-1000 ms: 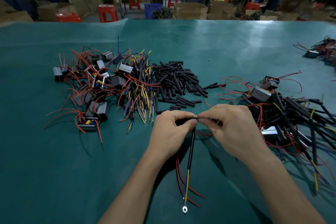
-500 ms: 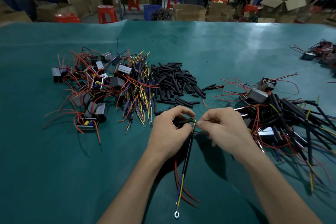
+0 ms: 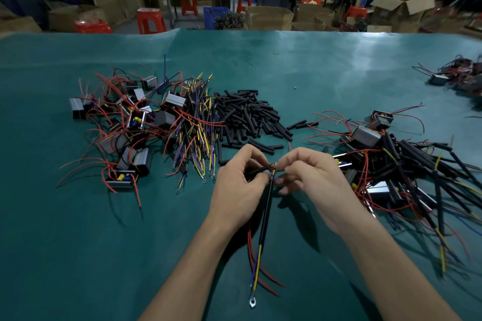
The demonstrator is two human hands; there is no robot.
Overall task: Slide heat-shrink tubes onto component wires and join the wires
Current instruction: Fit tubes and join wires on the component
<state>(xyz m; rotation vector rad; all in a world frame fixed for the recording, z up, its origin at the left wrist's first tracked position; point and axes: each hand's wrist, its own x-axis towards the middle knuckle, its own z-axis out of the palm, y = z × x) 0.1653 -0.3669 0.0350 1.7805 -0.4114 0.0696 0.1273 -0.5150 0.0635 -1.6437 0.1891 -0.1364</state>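
Surface [image 3: 287, 65]: teal sheet, smooth and slightly glossy; small parts probably slide on it easily.

Finished pile [image 3: 407, 164], right of the hands: grey boxed parts with red leads and long black sleeved wires, tangled. Likely to drag its neighbours if lifted by one strand; better taken by a box body.

Unworked parts [image 3: 125, 122], far left: small grey boxes trailing thin red leads. Light and rigid in the body, limp in the leads.

Tube heap [image 3: 247, 117], centre: short black heat-shrink tubes, loose. Judged very light, slightly springy and prone to rolling; pick one singly near its middle.

Wire bundle [image 3: 195, 122], between parts and tubes: yellow, blue and purple wires ending in ring terminals. Thin, flexible, easily kinked.

Left hand [image 3: 241, 185]: grip closed, fingers curled round the upper end of the sleeved wire.

Right hand [image 3: 310, 177]: grip closed, thumb and forefinger pinching fine wire ends just beside the left fingertips.

Sleeved wire [image 3: 266, 214]: held above the surface between both hands, hanging toward the viewer; black tube over yellow and blue cores, red leads [image 3: 260, 276] alongside. Soft, weightless; hold close to the bared tips, which look fragile and liable to fray.

Ring terminal [image 3: 252, 302]: metal, at the wire's low end.
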